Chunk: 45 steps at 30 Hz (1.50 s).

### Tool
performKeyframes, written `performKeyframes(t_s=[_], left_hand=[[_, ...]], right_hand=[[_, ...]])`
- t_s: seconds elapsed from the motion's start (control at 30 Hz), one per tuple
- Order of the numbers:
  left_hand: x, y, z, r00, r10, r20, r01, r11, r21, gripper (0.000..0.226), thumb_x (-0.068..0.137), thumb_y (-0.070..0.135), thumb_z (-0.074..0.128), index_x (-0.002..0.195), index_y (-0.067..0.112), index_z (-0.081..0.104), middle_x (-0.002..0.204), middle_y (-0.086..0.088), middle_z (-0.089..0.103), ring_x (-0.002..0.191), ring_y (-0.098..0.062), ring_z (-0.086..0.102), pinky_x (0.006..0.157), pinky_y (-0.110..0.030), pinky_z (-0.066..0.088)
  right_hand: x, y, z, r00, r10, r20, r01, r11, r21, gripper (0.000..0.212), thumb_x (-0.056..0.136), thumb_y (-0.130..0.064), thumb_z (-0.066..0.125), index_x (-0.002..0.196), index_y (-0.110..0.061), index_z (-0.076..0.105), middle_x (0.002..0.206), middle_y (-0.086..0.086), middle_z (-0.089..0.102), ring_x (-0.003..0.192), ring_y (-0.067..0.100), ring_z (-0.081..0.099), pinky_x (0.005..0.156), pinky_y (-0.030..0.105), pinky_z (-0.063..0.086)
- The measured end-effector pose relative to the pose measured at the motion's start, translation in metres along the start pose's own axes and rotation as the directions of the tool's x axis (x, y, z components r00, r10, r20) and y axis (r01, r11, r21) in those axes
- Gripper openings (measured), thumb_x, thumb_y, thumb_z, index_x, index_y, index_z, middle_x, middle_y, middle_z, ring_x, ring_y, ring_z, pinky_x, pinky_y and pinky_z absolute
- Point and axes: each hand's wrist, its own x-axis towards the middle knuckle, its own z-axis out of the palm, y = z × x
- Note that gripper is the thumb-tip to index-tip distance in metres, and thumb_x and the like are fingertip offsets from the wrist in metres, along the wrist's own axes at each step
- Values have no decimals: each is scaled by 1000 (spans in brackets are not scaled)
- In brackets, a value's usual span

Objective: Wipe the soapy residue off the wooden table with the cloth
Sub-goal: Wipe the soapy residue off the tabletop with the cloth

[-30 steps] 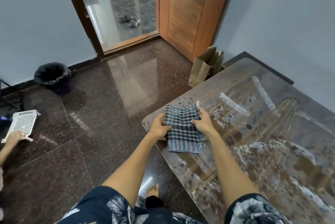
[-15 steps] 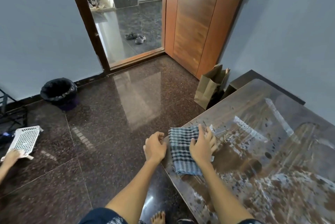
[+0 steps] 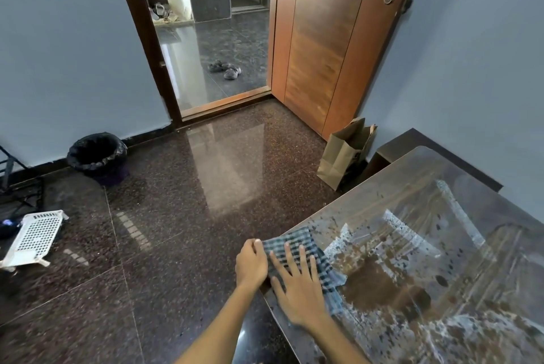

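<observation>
The checked cloth [image 3: 303,257] lies folded at the near-left corner of the wooden tabletop [image 3: 441,260], with the right hand [image 3: 297,284] pressed flat on it, fingers spread and straight, and the left hand [image 3: 251,263] curled at the cloth's left edge beside the table rim, apparently pinching it. White soapy residue [image 3: 406,231] streaks the surface to the right and further along, largely unwiped. Recommended: keep the palm flat with even pressure, sweep in overlapping passes toward the foam, and refold once the cloth face is loaded.
</observation>
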Motion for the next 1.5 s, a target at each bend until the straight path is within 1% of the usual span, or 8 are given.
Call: performKeyframes(t_s=[0.23, 0.33, 0.4, 0.57, 0.73, 0.87, 1.17, 1.5], left_hand=[[12, -2, -4, 1000, -11, -11, 11, 1000, 9, 44, 100, 35, 26, 64, 14, 42, 64, -1, 46, 61, -16, 45, 63, -34, 34], [13, -5, -6, 999, -43, 10, 43, 998, -43, 50, 100, 41, 20, 94, 11, 60, 96, -4, 61, 93, -22, 57, 84, -35, 40], [16, -7, -9, 998, -60, 4, 60, 995, -84, 59, 99, 47, 17, 110, 7, 59, 106, -6, 60, 104, -25, 56, 89, -34, 39], [17, -1, -13, 997, -63, 37, 68, 989, -132, 51, 97, 48, 14, 68, 20, 46, 76, 2, 54, 69, -9, 49, 75, -29, 36], [22, -5, -13, 993, -109, 47, 115, 984, -139, 71, 96, 51, 11, 111, 4, 62, 113, -9, 63, 106, -24, 57, 93, -34, 40], [20, 0, -17, 992, -116, 52, 122, 983, -135, 82, 85, 61, -1, 87, 10, 62, 94, -8, 63, 96, -26, 57, 87, -35, 40], [25, 2, -24, 965, -238, 113, 263, 906, -332, 96, 68, 77, -4, 85, 12, 63, 87, -6, 69, 98, -28, 60, 100, -44, 40], [21, 2, -27, 969, -225, 104, 245, 932, -269, 98, 70, 73, -7, 87, 6, 63, 96, -10, 66, 91, -25, 59, 87, -36, 43]], right_hand=[[6, 13, 5, 994, 108, -20, -107, 994, 36, 54, 97, -50, 10, 141, -35, 37, 142, 1, 45, 139, 26, 17, 110, 47, 6], [21, -13, 0, 986, 167, -12, -165, 981, 102, 54, 98, -47, 4, 139, -36, 38, 135, 5, 54, 128, 34, 32, 107, 53, 6], [21, -20, -3, 996, 85, -40, -85, 996, 19, 51, 98, -46, 5, 147, -39, 19, 139, 4, 50, 131, 34, 29, 107, 54, 5], [-4, 6, 7, 979, -195, -54, 191, 978, -81, 50, 99, -48, 16, 148, -38, 20, 150, -4, 33, 140, 25, 10, 109, 50, 9], [-2, 23, 2, 991, -124, -39, 121, 990, -78, 50, 98, -50, 15, 145, -39, 29, 154, -7, 25, 144, 19, 2, 111, 48, 5], [25, -21, -3, 996, 43, -84, -37, 997, 71, 50, 98, -46, 11, 148, -38, 9, 141, 1, 48, 133, 33, 33, 108, 52, 4], [-18, 18, 0, 948, -318, -11, 317, 947, -51, 50, 98, -49, 23, 148, -42, 14, 150, -10, 32, 138, 20, 25, 111, 43, 6], [19, -25, -10, 999, -12, 45, 9, 998, 65, 49, 99, -44, 9, 146, -38, 19, 140, 0, 49, 126, 33, 48, 106, 54, 6]])
